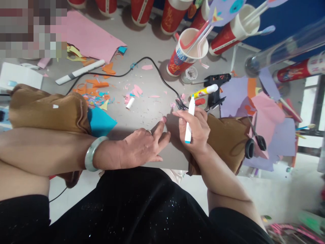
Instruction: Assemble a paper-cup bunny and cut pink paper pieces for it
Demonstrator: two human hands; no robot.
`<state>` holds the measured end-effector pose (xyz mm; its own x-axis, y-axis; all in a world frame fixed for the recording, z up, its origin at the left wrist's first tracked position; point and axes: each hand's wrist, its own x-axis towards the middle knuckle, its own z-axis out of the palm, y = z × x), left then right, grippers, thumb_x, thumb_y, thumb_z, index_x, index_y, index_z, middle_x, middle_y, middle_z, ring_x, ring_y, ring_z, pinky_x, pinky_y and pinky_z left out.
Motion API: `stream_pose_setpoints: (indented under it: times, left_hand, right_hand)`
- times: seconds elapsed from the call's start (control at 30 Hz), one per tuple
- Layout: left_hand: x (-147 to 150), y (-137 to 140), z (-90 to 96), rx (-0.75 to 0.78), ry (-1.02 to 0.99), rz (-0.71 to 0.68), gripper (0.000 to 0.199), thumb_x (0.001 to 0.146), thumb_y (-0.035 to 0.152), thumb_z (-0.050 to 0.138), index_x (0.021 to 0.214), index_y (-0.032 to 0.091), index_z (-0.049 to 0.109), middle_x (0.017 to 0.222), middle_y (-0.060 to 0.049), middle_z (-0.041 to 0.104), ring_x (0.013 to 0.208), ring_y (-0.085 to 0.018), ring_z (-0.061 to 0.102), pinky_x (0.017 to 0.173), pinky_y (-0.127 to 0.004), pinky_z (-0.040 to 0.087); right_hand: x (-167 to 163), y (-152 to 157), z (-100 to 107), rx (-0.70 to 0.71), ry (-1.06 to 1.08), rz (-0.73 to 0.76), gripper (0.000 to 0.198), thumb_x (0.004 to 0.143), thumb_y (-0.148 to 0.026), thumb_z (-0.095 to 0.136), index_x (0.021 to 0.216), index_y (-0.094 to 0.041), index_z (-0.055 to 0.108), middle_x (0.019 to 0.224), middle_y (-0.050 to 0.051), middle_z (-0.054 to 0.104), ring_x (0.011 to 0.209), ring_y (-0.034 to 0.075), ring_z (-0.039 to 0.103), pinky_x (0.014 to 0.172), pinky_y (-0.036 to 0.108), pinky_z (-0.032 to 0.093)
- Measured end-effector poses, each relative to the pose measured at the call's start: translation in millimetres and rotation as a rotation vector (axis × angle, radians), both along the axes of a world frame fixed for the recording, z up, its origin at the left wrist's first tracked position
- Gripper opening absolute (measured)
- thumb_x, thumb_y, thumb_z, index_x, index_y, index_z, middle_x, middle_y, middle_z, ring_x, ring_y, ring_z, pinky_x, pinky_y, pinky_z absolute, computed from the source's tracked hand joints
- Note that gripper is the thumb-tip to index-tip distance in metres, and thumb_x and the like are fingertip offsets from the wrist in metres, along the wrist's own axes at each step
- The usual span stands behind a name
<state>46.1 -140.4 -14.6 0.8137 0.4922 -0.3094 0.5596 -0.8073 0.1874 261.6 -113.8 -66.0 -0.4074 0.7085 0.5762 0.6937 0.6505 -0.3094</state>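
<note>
My right hand is closed round a white marker with blue at both its ends, held upright with the blue tip pointing away from me. My left hand, with a ring and a pale green bangle, rests palm down on the table. Its fingers are apart, and one fingertip lies against a small pink piece, probably paper. A short white cylinder, which looks like a marker cap, lies beyond the left hand. Behind the right hand is a yellow glue-stick-like tube with a white cap.
Red paper cups line the far side. A black glue gun stands right, its cord crossing the table. Brown cushions flank my arms. Paper scraps lie left; black scissors rest right over coloured sheets.
</note>
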Motion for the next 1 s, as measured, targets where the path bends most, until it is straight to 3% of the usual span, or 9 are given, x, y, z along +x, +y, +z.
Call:
stream_pose_setpoints:
  times: [0.2, 0.33, 0.47, 0.57, 0.7, 0.83, 1.0]
  left_hand:
    - [1, 3, 0.8, -0.026, 0.041, -0.009, 0.081, 0.096, 0.061, 0.05, 0.156, 0.01, 0.035, 0.16, -0.039, 0.026, 0.078, -0.028, 0.075, 0.063, -0.039, 0.057]
    - [2, 3, -1.3, -0.037, 0.046, -0.004, 0.082, 0.095, 0.063, 0.05, 0.156, 0.011, 0.035, 0.162, -0.04, 0.02, 0.078, -0.028, 0.075, 0.063, -0.039, 0.057]
    - [1, 0, -8.4, -0.022, 0.015, -0.004, 0.084, 0.094, 0.065, 0.05, 0.157, 0.011, 0.033, 0.162, -0.039, 0.018, 0.08, -0.027, 0.074, 0.064, -0.04, 0.057]
    - [-1, -1, -12.2, -0.008, -0.014, 0.0, 0.086, 0.094, 0.066, 0.048, 0.158, 0.011, 0.032, 0.162, -0.039, 0.021, 0.081, -0.027, 0.074, 0.066, -0.039, 0.056]
    - [-2, -2, -12.1, 0.012, -0.03, 0.001, 0.086, 0.095, 0.066, 0.047, 0.158, 0.01, 0.03, 0.161, -0.04, 0.021, 0.08, -0.026, 0.074, 0.066, -0.039, 0.057]
    - [-3, -1, -11.7, 0.03, -0.03, -0.009, 0.085, 0.096, 0.066, 0.044, 0.157, 0.01, 0.031, 0.16, -0.04, 0.026, 0.079, -0.026, 0.074, 0.065, -0.039, 0.056]
    - [-3, -2, -12.6, 0.016, -0.044, 0.002, 0.085, 0.095, 0.065, 0.047, 0.158, 0.009, 0.031, 0.16, -0.039, 0.026, 0.081, -0.026, 0.074, 0.067, -0.039, 0.056]
  right_hand:
    - [-3, -5, 4, -0.044, 0.156, 0.006, 0.032, 0.099, -0.018, 0.053, 0.128, -0.029, 0.06, 0.088, 0.001, 0.079, 0.077, 0.02, 0.072, 0.092, 0.045, 0.055]
    - [-1, -10, 5, -0.21, 0.329, 0.034, 0.033, 0.103, -0.036, 0.049, 0.132, -0.029, 0.063, 0.085, 0.002, 0.077, 0.075, 0.02, 0.072, 0.08, 0.042, 0.061]
    - [1, -15, 4, -0.374, 0.411, 0.018, 0.029, 0.101, -0.03, 0.051, 0.126, -0.026, 0.065, 0.08, 0.0, 0.072, 0.065, 0.015, 0.069, 0.066, 0.033, 0.061]
    - [-1, -17, 7, -0.41, 0.357, -0.027, 0.02, 0.093, -0.023, 0.062, 0.113, -0.022, 0.065, 0.074, -0.002, 0.072, 0.057, 0.013, 0.067, 0.058, 0.027, 0.059]
    - [-4, -18, 11, -0.338, 0.238, -0.086, 0.01, 0.087, -0.021, 0.068, 0.097, -0.021, 0.066, 0.073, -0.001, 0.075, 0.054, 0.014, 0.068, 0.052, 0.026, 0.056]
    - [-4, -18, 10, -0.355, 0.221, -0.142, 0.008, 0.09, -0.029, 0.066, 0.095, -0.022, 0.066, 0.068, -0.002, 0.074, 0.056, 0.016, 0.071, 0.049, 0.027, 0.055]
    - [-6, -19, 11, -0.405, 0.222, -0.143, 0.01, 0.093, -0.03, 0.064, 0.098, -0.021, 0.066, 0.079, 0.002, 0.078, 0.063, 0.016, 0.074, 0.06, 0.029, 0.061]
